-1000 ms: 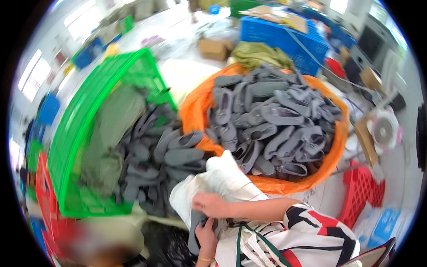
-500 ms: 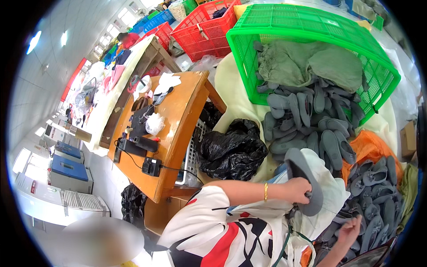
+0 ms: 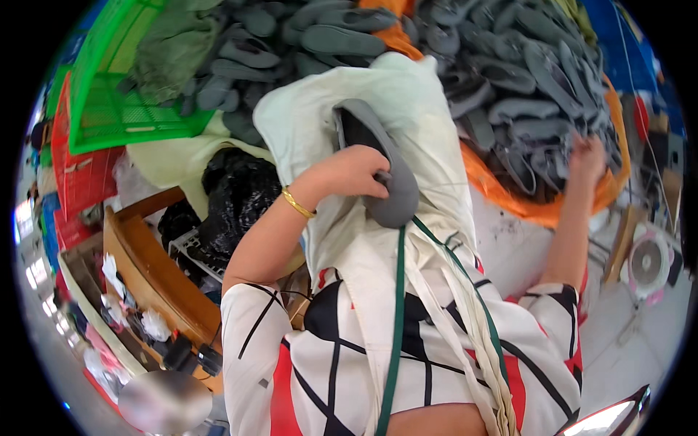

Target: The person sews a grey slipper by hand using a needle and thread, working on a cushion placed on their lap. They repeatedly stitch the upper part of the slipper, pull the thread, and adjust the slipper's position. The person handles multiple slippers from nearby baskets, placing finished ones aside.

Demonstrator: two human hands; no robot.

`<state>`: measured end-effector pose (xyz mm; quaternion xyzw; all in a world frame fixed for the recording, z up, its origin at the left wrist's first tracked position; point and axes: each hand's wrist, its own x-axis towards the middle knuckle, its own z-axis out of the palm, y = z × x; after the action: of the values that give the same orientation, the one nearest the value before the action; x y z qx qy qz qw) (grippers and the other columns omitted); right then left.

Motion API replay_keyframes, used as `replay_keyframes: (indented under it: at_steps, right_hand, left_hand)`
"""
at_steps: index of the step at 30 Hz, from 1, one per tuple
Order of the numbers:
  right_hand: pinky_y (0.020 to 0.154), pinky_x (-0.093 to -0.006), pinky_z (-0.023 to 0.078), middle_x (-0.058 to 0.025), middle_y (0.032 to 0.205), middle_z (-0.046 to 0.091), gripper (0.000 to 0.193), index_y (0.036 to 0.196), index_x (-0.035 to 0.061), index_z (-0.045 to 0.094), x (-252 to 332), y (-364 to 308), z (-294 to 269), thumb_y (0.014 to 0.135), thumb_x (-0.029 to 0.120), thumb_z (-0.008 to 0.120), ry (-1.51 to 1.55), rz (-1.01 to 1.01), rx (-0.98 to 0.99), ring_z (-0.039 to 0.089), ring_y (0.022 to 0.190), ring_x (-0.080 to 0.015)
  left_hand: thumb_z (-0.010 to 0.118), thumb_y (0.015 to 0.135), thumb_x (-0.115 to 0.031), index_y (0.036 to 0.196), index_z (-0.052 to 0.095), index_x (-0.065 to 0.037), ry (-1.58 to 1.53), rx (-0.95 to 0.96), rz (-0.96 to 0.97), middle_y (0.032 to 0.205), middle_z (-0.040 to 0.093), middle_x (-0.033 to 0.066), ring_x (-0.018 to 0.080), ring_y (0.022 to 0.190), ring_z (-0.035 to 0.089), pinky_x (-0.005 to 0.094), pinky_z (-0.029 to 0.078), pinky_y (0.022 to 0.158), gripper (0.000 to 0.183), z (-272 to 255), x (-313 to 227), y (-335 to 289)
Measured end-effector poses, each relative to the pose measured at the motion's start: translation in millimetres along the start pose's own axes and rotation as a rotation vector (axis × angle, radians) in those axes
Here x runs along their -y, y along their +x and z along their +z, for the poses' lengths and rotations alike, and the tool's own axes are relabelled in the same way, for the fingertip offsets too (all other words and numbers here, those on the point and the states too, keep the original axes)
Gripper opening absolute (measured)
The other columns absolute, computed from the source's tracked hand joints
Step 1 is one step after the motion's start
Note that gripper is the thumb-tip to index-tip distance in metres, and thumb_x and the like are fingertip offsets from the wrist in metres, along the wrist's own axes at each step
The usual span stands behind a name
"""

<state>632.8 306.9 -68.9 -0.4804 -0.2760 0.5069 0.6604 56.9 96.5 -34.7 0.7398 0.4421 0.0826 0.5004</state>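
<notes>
My left hand (image 3: 355, 171) is closed on a grey slip-on shoe (image 3: 398, 190), its fingers hooked over the edge of the opening. The shoe is tilted above a white cloth (image 3: 443, 145) spread over my lap. Off to the right, my right hand (image 3: 587, 158) reaches over a heap of grey shoes (image 3: 527, 109) lying in an orange sack (image 3: 520, 211). Motion smears its fingers, so I cannot tell whether it touches or grips a shoe.
A tipped green plastic crate (image 3: 145, 138) stands at the upper left, with more grey shoes (image 3: 342, 40) spilling out. A black plastic bag (image 3: 236, 196) and a wooden table (image 3: 156, 272) are at the left. A white fan (image 3: 649, 261) stands at the right.
The view has swung toward the right, bringing the orange sack and the fan into sight. My left hand still holds the shoe. My right hand is now over the far right of the heap.
</notes>
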Motion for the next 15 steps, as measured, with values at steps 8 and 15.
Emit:
replay_keyframes:
  at_steps: [8,15]
  right_hand:
    - [0.071,-0.0267,0.05,-0.0027,0.092,0.063,0.015,0.102,0.0043,0.068,-78,-253,212,0.092,0.016,0.067,-0.892,0.217,1.088,0.06,0.077,-0.0125]
    - [0.063,-0.0313,0.047,-0.0086,0.079,0.065,0.019,0.087,0.0017,0.068,-81,-297,231,0.085,0.019,0.074,-1.024,0.299,1.514,0.06,0.069,-0.0193]
  left_hand:
    - [0.07,0.089,-0.02,0.093,0.063,0.001,-0.277,-0.184,-0.188,0.074,0.057,0.0078,0.0182,0.066,0.047,0.032,0.042,0.062,0.022,17,0,-28]
    - [0.068,0.092,-0.021,0.099,0.065,0.0,-0.169,-0.205,-0.211,0.078,0.059,0.0078,0.0163,0.072,0.052,0.0318,0.044,0.067,0.022,18,-11,-38]
